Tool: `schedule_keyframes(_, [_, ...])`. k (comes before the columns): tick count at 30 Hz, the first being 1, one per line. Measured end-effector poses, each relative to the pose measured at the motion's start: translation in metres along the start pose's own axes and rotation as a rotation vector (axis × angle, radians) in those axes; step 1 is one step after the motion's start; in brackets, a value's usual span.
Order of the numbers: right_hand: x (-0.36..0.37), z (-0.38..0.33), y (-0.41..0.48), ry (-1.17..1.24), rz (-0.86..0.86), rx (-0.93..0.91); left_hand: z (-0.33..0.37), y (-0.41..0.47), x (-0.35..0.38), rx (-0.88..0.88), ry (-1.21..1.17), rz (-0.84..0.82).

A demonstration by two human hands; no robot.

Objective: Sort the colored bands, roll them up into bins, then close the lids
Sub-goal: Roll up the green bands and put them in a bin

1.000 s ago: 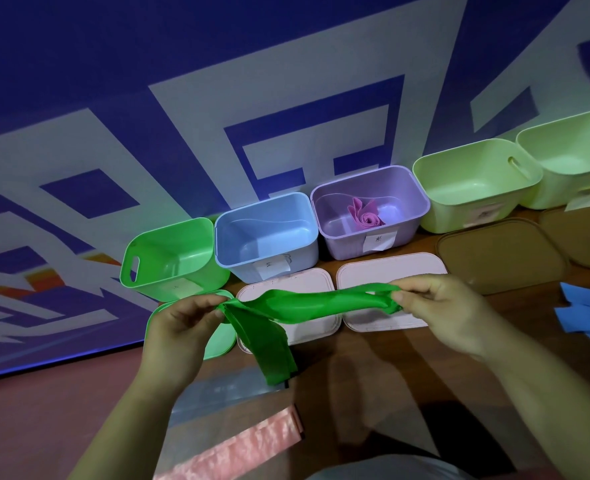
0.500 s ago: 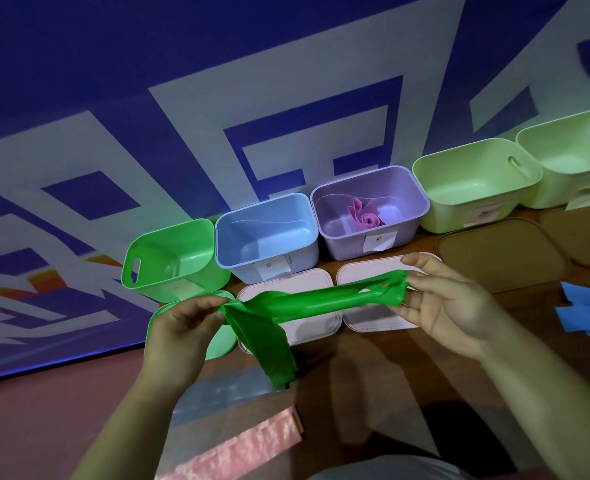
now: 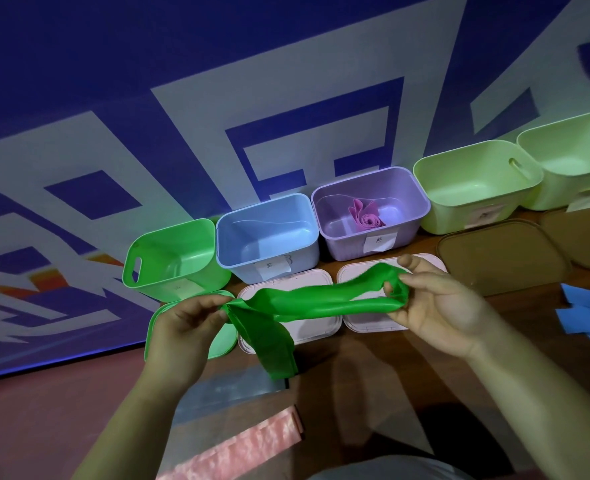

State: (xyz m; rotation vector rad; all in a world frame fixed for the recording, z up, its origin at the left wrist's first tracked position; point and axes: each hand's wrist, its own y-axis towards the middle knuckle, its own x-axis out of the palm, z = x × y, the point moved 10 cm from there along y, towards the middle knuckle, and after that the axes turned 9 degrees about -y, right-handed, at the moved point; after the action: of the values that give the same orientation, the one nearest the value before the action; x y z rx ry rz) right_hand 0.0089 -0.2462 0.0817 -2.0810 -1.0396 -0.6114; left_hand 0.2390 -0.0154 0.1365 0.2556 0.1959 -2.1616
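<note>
With the left grip point(image 3: 186, 317) pinching the green band point(image 3: 321, 299) taut above the pink lids point(image 3: 321, 327), the right grip point(image 3: 435, 306) is curling round its other end, likely needing steady tension and aligned edges for a tight roll.

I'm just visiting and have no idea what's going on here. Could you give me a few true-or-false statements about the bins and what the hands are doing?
1. The left hand and the right hand both hold the green band, which is stretched between them. True.
2. The purple bin is empty. False: a rolled pink band lies in it.
3. The blue bin has its lid on. False: it stands open, like every bin in view.
4. The green bin stands left of the blue bin. True.
</note>
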Motion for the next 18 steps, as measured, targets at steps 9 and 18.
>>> schedule_keyframes(9, [-0.031,-0.003,-0.005,-0.445,0.203,-0.010,0.003,-0.005,-0.003,0.013,0.004,0.006])
schedule_keyframes(18, [-0.017,0.006,-0.005,-0.049,0.084,0.048,0.004,-0.007,0.001,0.017,0.042,0.000])
